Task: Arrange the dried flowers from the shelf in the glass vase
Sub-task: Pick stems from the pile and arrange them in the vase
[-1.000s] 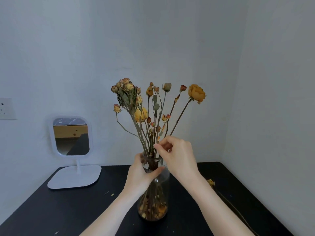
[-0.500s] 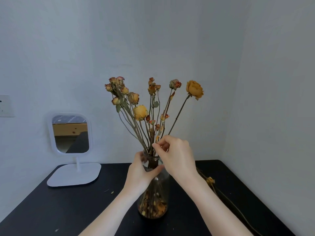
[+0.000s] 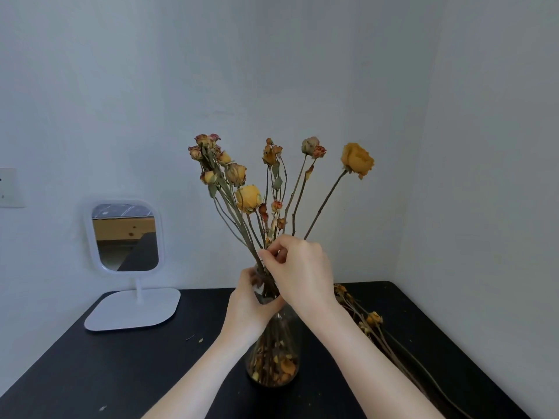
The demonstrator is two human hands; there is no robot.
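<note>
The dark surface (image 3: pixel 121 373) runs out of view at the bottom, with a few dry crumbs scattered on its left half. The glass vase (image 3: pixel 272 364) stands upright on it at the middle, its base full of fallen petals and stem ends.

The left hand (image 3: pixel 251 309) grips the vase's neck, fingers (image 3: pixel 247 278) curled round the far side and thumb across the front. Just above the rim, the right hand (image 3: pixel 302 273) pinches one or more stems between thumb and fingers (image 3: pixel 272 247); which stem I cannot tell.

The dried flowers (image 3: pixel 248 198) already fan out of the vase, a large yellow bloom (image 3: pixel 357 160) leaning furthest right. This looks like the adjusting stage: most stems are in and one is being set or spread.

More loose stems (image 3: pixel 375 322) lie on the surface just right of the vase, so the task is probably unfinished. The next move likely calls for releasing the pinch gently, since dry heads are brittle, while the left hand steadies the neck.

There is open room to the left. To the right, the surface's edge and the side wall (image 3: pixel 484 207) are close. A small white mirror (image 3: pixel 125 237) stands well apart at the back left, against the rear wall (image 3: pixel 151 86).
</note>
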